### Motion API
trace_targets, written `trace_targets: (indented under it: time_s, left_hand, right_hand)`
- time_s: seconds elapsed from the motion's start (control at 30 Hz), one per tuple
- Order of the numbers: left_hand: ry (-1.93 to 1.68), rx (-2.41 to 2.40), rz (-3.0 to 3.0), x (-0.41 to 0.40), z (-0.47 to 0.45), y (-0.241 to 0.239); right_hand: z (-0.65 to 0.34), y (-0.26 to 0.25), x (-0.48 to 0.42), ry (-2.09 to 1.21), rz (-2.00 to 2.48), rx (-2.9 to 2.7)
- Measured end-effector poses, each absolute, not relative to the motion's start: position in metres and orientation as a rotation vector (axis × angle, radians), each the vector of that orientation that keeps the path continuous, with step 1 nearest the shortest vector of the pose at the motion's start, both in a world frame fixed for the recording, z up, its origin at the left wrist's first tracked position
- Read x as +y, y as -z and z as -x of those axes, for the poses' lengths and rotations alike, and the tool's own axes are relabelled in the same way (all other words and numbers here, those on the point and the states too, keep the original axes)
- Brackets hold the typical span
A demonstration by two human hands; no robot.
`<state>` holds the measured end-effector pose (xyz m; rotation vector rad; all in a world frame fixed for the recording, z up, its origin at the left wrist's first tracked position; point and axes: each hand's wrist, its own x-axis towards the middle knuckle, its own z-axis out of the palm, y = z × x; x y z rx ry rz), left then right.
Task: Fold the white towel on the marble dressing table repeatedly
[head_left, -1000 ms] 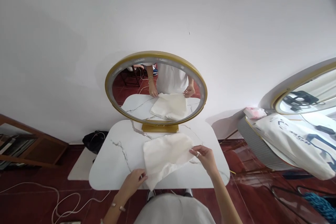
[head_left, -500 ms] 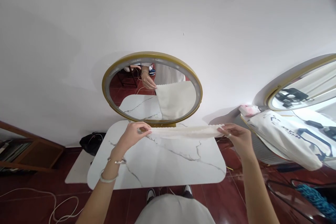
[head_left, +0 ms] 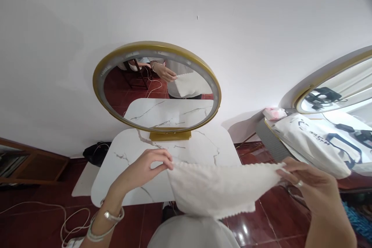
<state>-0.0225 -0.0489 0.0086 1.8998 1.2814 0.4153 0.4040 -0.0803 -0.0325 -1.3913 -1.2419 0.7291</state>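
A white cloth [head_left: 213, 188] with a scalloped edge is stretched between my hands, its lower part hanging down in front of my body. My left hand [head_left: 151, 166] pinches its upper left corner between thumb and fingers. At the upper right corner, my right hand [head_left: 305, 180] grips the cloth and wears a ring. Behind and partly under the cloth is a white marble-patterned table [head_left: 130, 186]. A round gold-framed mirror [head_left: 158, 114] stands on it and reflects one hand with part of the cloth.
To the right, another gold-framed mirror [head_left: 308, 89], a tissue pack [head_left: 274, 113] and a printed white cloth bag [head_left: 314, 143] sit on a second table. A black bag [head_left: 95, 153] lies at the left. White cable [head_left: 77, 223] loops over the red floor.
Both hands have come down and nearer my body, the right one also moving further right. The cloth has swung from nearly edge-on to showing its broad face. My view has shifted slightly.
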Motion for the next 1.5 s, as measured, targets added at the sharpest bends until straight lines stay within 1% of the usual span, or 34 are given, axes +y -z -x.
trace_targets:
  time_s: [0.13,0.33,0.47,0.77,0.9,1.0,1.07,1.17,1.27,1.37,1.5]
  left_hand:
    - [-0.39,1.363,-2.008,-0.023,-0.004,0.032]
    - [-0.411,1.508,-2.03,0.015,-0.046,0.125]
    - [-0.402,1.602,-2.012,0.033,-0.06,0.163]
    - [-0.452,1.87,-1.944,0.055,-0.083,0.205]
    - [-0.476,2.002,-1.91,0.062,-0.097,0.215]
    - [-0.506,2.065,-1.931,0.049,-0.108,0.229]
    - [-0.532,2.059,-1.992,0.035,-0.115,0.246]
    - [-0.557,2.041,-2.089,0.022,-0.121,0.272]
    - [-0.607,2.104,-2.131,0.029,-0.126,0.288]
    - [-0.622,2.219,-2.136,0.048,-0.134,0.291]
    - [-0.528,2.308,-2.115,0.086,-0.143,0.285]
  right_hand:
    - [-0.413,0.073,-0.039,-0.748,1.618,-1.262]
    - [-0.415,0.155,0.022,-0.901,1.742,-1.322]
    - [-0.411,0.187,0.056,-0.977,1.771,-1.359]
    - [-0.392,0.228,0.097,-0.827,1.77,-1.308]
    - [-0.391,0.236,0.118,-0.789,1.747,-1.334]
    - [-0.387,0.239,0.114,-0.745,1.697,-1.386]
    - [-0.378,0.247,0.095,-0.659,1.622,-1.522]
    - [-0.355,0.27,0.057,-0.47,1.508,-1.903]
    - [-0.332,0.299,0.039,-0.313,1.613,-2.127]
    - [-0.319,0.315,0.052,-0.141,1.783,-2.17]
    - [-0.313,0.314,0.09,-0.009,1.826,-2.224]
